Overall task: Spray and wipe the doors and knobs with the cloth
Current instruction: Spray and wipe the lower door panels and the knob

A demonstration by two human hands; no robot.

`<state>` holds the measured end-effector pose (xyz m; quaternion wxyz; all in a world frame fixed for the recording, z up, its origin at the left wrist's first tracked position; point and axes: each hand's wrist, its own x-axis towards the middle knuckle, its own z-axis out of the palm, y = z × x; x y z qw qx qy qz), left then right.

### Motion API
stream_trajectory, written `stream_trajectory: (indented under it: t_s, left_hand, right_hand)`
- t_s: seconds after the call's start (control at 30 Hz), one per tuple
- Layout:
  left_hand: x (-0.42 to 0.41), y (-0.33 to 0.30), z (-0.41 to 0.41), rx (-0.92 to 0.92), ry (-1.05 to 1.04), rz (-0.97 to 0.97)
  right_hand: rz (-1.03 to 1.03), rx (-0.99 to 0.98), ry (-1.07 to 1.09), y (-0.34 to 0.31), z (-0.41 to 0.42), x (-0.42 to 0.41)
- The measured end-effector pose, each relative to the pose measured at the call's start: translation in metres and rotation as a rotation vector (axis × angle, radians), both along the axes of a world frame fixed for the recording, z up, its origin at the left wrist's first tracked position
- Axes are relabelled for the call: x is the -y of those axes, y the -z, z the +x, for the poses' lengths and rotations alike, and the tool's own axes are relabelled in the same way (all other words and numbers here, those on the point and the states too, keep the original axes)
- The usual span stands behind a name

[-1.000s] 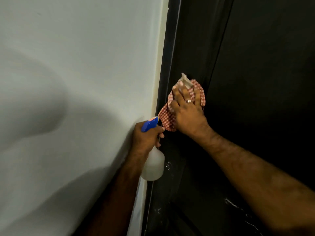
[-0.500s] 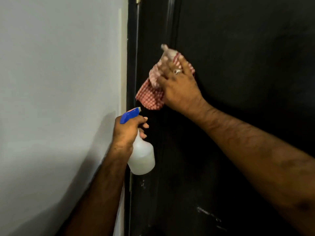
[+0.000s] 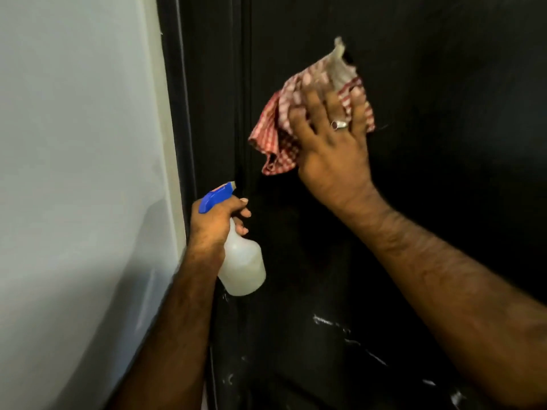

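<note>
Right hand (image 3: 331,149) has fingers spread nearly flat, pressing the red-checked cloth (image 3: 284,125) against the dark door (image 3: 444,173), upper middle of the panel; a ring shows on one finger. Cloth is soft, light and bunched, with loose folds hanging out left and below the palm and a pale corner sticking up top. It looks like it will slide and crumple under a sideways stroke, so a broad flat palm with fingertips pinning the upper edge should handle it better than a pinch. Left hand (image 3: 217,223) is curled round the neck of the spray bottle (image 3: 242,264), held low by the door frame (image 3: 189,113), blue trigger head (image 3: 217,196) pointing up-right; fingers sit near the trigger, can't tell if it's squeezed. Bottle is translucent plastic, stiff, probably part full and light; neck grip is the right hold, body likely slippery if wet. White streaks (image 3: 340,329) low on the door look unwiped. No knob in view. White wall (image 3: 74,143) at left.
</note>
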<state>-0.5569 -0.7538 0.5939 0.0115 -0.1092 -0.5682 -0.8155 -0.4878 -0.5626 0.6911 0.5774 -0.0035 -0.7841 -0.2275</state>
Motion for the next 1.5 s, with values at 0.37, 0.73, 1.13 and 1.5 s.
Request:
stream_trajectory:
  t_s: [0.37,0.73,1.13,1.5]
  left_hand:
    - [0.016,0.132,0.018,0.159,-0.002,-0.181]
    - [0.044,0.193,0.024,0.332,-0.139,-0.214]
    - [0.005,0.246,0.086,0.417,0.030,-0.379]
    - [-0.107,0.265,0.173,0.321,0.435,-0.430]
  right_hand:
    - [-0.116,0.446,0.021,0.208,0.063,-0.014]
    - [-0.042,0.548,-0.072,0.251,-0.007,0.020]
    - [-0.136,0.640,0.041,0.338,0.118,-0.071]
    - [-0.581,0.538,0.320,0.379,0.258,-0.141]
